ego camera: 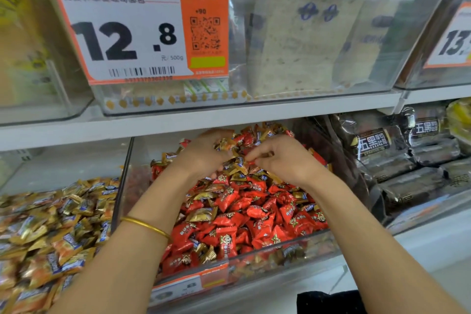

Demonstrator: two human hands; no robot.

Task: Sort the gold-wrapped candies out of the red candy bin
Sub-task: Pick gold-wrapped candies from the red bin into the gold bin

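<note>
A clear bin (254, 266) in the middle of the lower shelf holds a heap of red-wrapped candies (254, 211) with gold-wrapped candies (204, 214) mixed in. Both hands are deep in the bin over the back of the heap. My left hand (204, 154) grips a bunch of gold-wrapped candies (234, 166) in its curled fingers. My right hand (283, 158) faces it, and its fingertips pinch a gold-wrapped candy at that same bunch. A gold bangle (145, 225) sits on my left forearm.
The bin to the left (51, 224) is full of gold-wrapped candies. Black bread packs (407, 155) fill the bin on the right. The white shelf (229, 117) just above carries clear bins with bread and an orange price tag (132, 28). A dark object (331, 302) lies at the bottom edge.
</note>
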